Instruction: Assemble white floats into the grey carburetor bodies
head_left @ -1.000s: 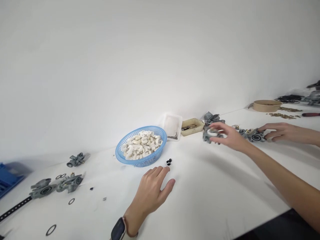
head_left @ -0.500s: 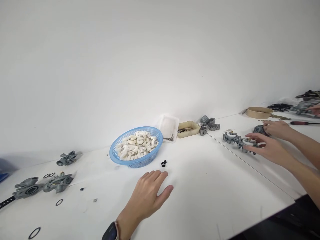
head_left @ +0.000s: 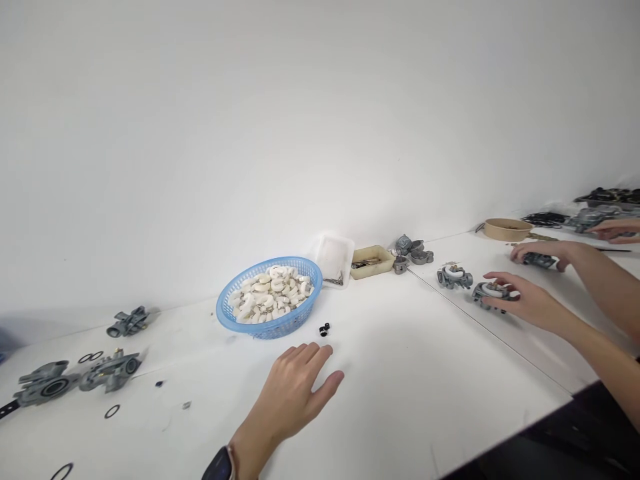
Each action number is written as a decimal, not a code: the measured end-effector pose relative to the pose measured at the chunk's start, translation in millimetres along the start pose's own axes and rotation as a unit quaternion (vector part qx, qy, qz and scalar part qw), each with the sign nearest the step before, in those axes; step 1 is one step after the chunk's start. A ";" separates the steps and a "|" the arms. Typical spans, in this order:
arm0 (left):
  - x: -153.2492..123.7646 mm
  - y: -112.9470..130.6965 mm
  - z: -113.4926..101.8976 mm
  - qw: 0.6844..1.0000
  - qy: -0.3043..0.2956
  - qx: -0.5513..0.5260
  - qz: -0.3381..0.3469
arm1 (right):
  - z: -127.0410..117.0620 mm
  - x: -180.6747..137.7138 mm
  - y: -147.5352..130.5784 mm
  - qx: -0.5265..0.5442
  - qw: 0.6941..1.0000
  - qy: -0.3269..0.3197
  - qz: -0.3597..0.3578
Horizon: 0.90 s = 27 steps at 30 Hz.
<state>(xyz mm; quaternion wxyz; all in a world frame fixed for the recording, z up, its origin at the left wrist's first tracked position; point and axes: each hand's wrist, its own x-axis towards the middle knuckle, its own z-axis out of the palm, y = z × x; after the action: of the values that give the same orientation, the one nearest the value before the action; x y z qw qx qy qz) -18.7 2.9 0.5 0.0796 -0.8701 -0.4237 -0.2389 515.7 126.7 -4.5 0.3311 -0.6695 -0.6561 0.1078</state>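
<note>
My left hand (head_left: 293, 393), with a watch (head_left: 220, 465) on its wrist, is palm down over the white table (head_left: 390, 393). Its thumb stands apart from the fingers and nothing shows in its grasp; whether it touches the table I cannot tell. Just beyond the fingertips lie small black parts (head_left: 325, 329). Behind them is a blue basket (head_left: 270, 328) full of white, curved float-like pieces (head_left: 273, 293). My right hand is out of view.
At left lie carburetor bodies (head_left: 111, 371) and black rings (head_left: 113, 411). A white tray (head_left: 336, 257), a cream tray (head_left: 373, 267) and grey metal bowls (head_left: 419, 255) stand by the wall. At right, a co-worker's hands (head_left: 525, 300) are at carburetors (head_left: 454, 276); another hand (head_left: 615, 230) is farther off.
The whole view has shifted slightly, so table items appear a little farther left. My left hand keeps its pose. The co-worker's farther hand has moved onto a grey part.
</note>
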 end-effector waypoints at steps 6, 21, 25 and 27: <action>0.8 0.1 0.6 1.000 -0.007 0.002 -0.001 | -0.9 0.6 -7.4 -0.024 0.999 0.029 -0.022; -2.6 -1.2 8.6 0.989 0.141 0.011 -0.043 | 166.0 -8.6 -184.4 0.090 0.887 -0.114 -0.439; -8.4 -7.1 -0.6 0.982 0.176 0.051 -0.051 | 182.7 -14.1 -157.7 0.106 0.880 -0.128 -0.444; -12.8 -21.9 -20.3 0.967 0.198 0.092 -0.128 | 178.9 -16.4 -155.3 0.111 0.877 -0.140 -0.446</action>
<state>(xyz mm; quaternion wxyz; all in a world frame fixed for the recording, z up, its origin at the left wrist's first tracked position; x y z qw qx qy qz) -49.5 0.8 10.7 0.2104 -0.7331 -0.5271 -0.3747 285.0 152.6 -53.9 0.3214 -0.2430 -0.9082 0.1135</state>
